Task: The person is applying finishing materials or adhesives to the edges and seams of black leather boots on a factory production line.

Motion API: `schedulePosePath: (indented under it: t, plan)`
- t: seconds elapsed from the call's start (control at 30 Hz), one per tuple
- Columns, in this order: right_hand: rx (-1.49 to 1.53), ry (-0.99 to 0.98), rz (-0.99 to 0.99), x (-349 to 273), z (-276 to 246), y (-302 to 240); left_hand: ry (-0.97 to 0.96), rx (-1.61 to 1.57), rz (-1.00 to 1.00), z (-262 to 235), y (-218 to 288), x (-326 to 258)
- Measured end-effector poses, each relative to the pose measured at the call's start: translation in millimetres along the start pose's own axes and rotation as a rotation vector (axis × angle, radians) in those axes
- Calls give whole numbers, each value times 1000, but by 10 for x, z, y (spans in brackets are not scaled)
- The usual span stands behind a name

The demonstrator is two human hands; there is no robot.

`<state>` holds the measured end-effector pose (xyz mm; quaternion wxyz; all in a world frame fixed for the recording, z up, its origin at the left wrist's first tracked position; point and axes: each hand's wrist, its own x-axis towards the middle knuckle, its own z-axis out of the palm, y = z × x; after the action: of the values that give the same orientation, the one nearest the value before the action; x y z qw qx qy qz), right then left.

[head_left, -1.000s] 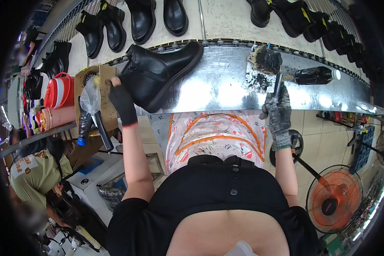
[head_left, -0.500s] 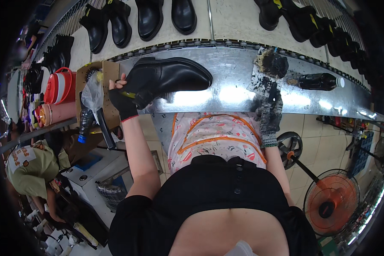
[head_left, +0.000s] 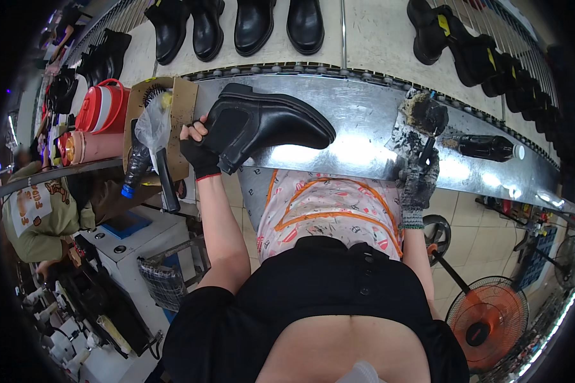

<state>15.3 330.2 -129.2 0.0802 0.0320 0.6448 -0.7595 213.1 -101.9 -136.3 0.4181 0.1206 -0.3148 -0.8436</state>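
A black ankle boot lies on its side over the metal ledge, toe to the right, its elastic side panel facing up. My left hand, in a black fingerless glove, is closed on the shaft at the opening. My right hand, in a stained grey knit glove, is closed around a slim dark stick-like tool. The tool's far end meets a black, crusted lump on a smeared white sheet. A bottle of dark liquid lies to the right of that sheet.
Several black boots stand on the conveyor beyond the chain edge. At left are a cardboard box with brushes and a bottle, and a red jug. A standing fan is at lower right. Another person bends at far left.
The boot has been rolled over, so its elastic panel shows and the yellow tab is out of sight. The right hand's tool now reaches the black lump. The whole view has shifted slightly.
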Motion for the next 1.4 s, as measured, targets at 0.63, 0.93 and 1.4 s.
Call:
schedulePosePath:
  t: [0.63, 0.93, 1.4]
  plan:
    - [-792, -60, -194, 109, -255, 303, -302, 1783, 1103, 1616, -216, 853]
    - [-1146, 19, -339, 110, -300, 323, -1272, 1946, 395, 1951, -1053, 165]
    - [-982, 24, -309, 112, -319, 416, -1397, 2079, 236, 1740, -1317, 297]
